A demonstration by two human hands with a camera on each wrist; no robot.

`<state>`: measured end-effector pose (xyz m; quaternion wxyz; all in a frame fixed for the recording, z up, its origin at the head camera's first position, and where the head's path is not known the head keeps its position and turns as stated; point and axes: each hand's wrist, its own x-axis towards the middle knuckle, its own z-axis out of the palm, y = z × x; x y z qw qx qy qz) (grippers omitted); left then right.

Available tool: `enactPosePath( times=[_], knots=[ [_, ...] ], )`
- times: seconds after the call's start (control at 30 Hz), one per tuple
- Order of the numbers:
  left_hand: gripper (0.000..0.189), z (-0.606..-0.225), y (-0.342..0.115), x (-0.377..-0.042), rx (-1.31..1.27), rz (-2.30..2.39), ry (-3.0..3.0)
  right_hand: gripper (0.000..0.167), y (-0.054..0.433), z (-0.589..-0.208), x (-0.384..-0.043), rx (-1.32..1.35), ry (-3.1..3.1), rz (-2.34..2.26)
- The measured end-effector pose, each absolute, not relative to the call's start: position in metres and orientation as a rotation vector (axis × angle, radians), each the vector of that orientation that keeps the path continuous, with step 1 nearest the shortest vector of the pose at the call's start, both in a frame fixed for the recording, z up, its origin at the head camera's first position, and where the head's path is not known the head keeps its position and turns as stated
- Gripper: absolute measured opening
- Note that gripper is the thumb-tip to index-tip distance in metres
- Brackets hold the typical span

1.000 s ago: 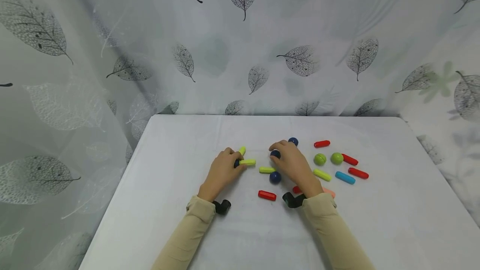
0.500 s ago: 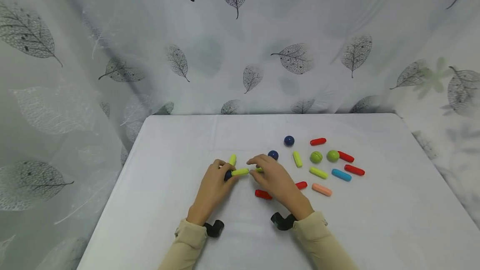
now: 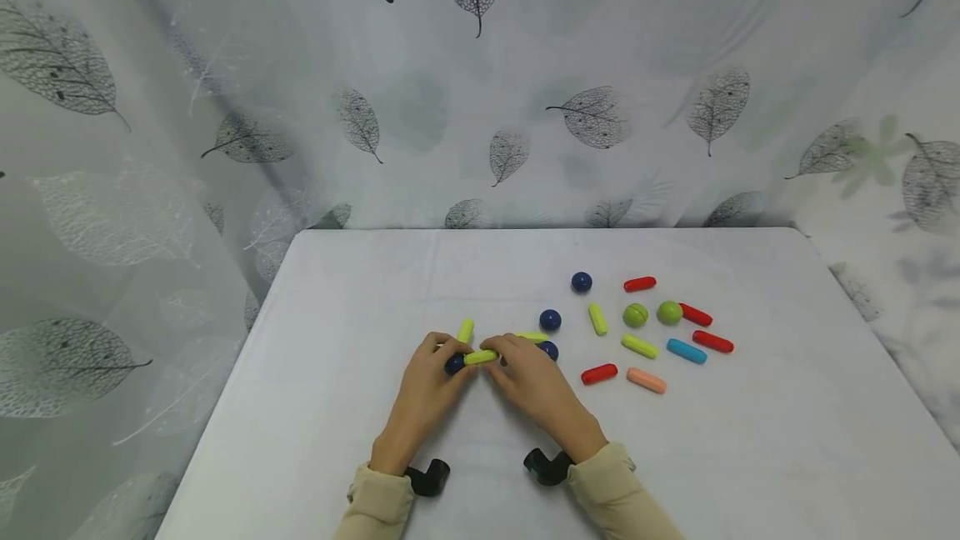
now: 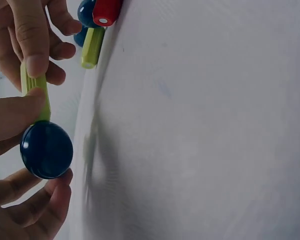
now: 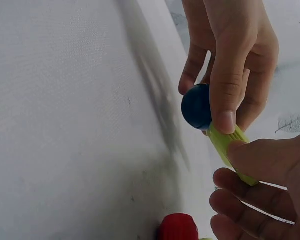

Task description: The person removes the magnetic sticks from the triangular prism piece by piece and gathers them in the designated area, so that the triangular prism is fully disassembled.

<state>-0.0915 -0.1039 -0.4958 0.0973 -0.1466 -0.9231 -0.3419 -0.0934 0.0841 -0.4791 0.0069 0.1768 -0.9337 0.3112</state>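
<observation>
My left hand (image 3: 426, 382) grips a dark blue ball (image 4: 46, 150) joined to one end of a ribbed yellow-green toy stick (image 3: 480, 357). In the left wrist view its thumb presses the stick beside the ball, with fingers curled below the ball. My right hand (image 3: 536, 386) pinches the same stick's other end between thumb and fingers. A second yellow-green stick (image 3: 466, 329) juts out beyond the left fingertips, its near end hidden. Just past the right hand lie another yellow-green stick (image 3: 532, 337) and a blue ball (image 3: 548, 351), partly covered by the hand.
On the white table (image 3: 337, 298), two more blue balls (image 3: 551, 320) lie behind the right hand. Farther right are two green balls (image 3: 636, 315), several red sticks (image 3: 712, 342), two yellow-green sticks (image 3: 639, 346), a blue stick (image 3: 686, 351) and an orange stick (image 3: 647, 380).
My right hand has left the blue balls, moved left and nearer, and taken hold of the stick's free end. My left hand has drawn nearer with its ball and sticks.
</observation>
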Motion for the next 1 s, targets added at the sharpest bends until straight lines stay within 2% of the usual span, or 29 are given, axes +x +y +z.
enactPosePath(
  times=[0.33,1.0],
  knots=[
    [0.032,-0.5014,-0.1035,-0.0925,-0.367,-1.153,-2.703,0.025,0.0851,-0.4835,-0.0958,0.507,-2.879,0.932],
    [0.027,-0.5034,-0.1029,-0.0904,-0.28,-1.125,-2.668,0.024,0.0807,-0.4871,-0.0924,0.503,-2.827,0.847]
  ],
)
